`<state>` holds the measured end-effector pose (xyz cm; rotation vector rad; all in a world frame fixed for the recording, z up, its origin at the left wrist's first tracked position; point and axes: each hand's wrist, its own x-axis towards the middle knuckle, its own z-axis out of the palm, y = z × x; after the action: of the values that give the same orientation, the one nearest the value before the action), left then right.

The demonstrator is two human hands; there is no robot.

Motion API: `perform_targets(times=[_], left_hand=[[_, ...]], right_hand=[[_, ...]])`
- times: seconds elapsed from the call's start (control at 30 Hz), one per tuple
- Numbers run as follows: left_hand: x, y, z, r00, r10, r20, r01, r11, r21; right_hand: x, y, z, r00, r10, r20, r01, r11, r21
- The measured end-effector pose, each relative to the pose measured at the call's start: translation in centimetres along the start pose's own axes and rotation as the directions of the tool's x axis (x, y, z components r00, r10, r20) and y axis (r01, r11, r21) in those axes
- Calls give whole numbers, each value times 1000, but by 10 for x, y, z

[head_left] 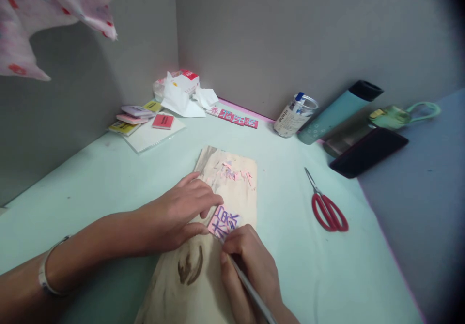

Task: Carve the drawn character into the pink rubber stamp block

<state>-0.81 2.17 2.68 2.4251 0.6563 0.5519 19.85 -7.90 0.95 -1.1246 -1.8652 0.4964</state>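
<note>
A small pink rubber block (224,221) with purple characters drawn on it lies on a pale wooden board (203,270). My left hand (181,212) presses on the block's left edge with fingers and thumb. My right hand (250,270) grips a thin grey carving tool (250,290), its tip touching the block's lower edge. Pink shavings (237,173) lie scattered on the board's far end.
Red-handled scissors (327,208) lie to the right of the board. At the back stand a glue jar (295,115), a teal flask (337,111), a dark phone (368,152), carved pink strips (236,117), stacked blocks (136,118) and tissues (181,96). Grey walls enclose the corner.
</note>
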Motion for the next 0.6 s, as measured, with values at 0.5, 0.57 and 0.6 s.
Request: perform_targets(times=[0.5, 0.57, 0.6], left_hand=[[1, 2, -1, 1000, 0, 1, 0, 999, 37], [1, 1, -1, 1000, -2, 7, 1, 999, 34], [1, 1, -1, 1000, -1, 10, 0, 999, 33]], right_hand=[[3, -1, 0, 1000, -19, -6, 19, 1000, 22], [3, 0, 0, 1000, -22, -15, 23, 999, 27], [3, 0, 0, 1000, -24, -14, 25, 999, 32]])
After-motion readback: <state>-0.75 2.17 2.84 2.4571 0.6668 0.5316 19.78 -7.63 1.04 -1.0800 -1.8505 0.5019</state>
